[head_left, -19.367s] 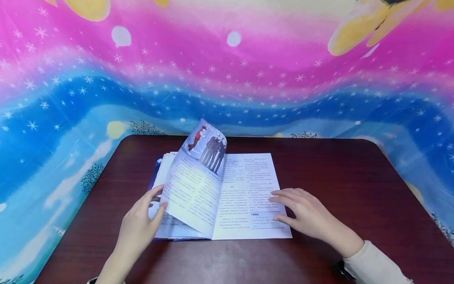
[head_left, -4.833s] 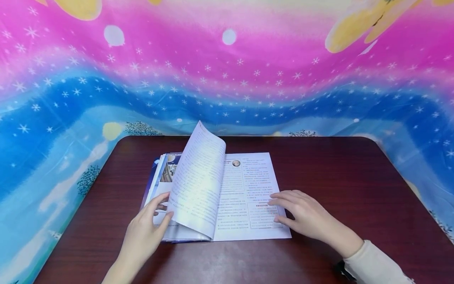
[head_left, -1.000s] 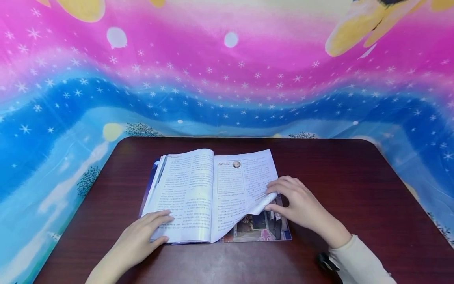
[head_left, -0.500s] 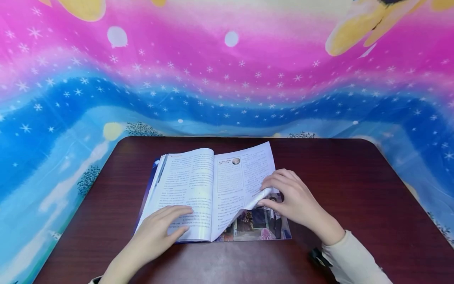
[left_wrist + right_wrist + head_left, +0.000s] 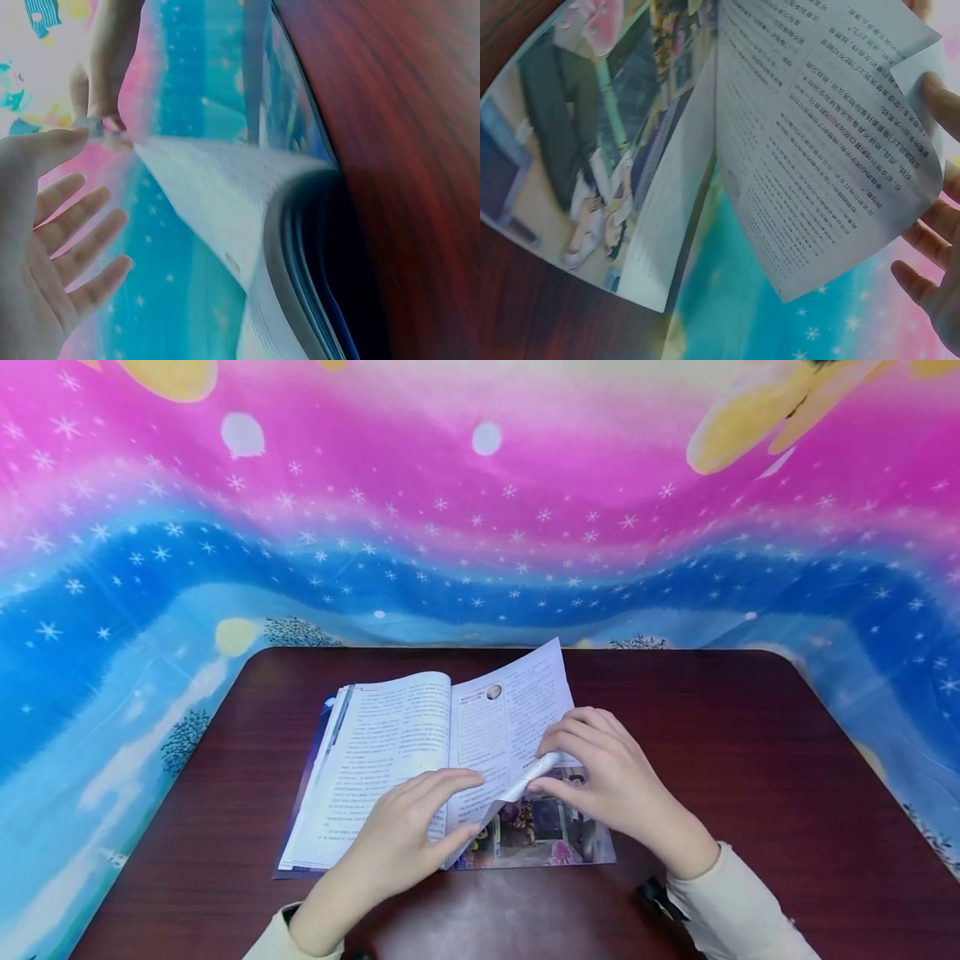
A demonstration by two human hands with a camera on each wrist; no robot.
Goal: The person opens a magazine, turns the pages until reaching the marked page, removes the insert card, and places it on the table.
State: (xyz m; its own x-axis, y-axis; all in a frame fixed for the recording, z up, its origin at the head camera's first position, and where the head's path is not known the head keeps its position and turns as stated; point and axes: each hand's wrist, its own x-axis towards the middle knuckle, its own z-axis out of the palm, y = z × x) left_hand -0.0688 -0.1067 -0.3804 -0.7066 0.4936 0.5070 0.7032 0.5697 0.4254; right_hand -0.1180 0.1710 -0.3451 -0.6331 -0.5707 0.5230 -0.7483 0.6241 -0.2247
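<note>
- Pinching the curled edge of the lifted page (image 5: 480,731), the right hand (image 5: 609,777) was the nearer; the page sloped leftward from it to the spine (image 5: 450,727).
- The left hand (image 5: 408,828), fingers apart and holding nothing, stood over the spine's near end.
- The magazine (image 5: 386,727) lay open on the counter (image 5: 720,735), spine pointing away.
- The left wrist view showed a bare palm (image 5: 41,300), hidden in the head view.

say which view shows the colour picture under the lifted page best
Right wrist view: the colour picture is large and mostly uncovered, though cropped at the top. The head view shows it smaller, partly behind the lifted page and right hand; the left wrist view, seemingly just a blurred strip.
</note>
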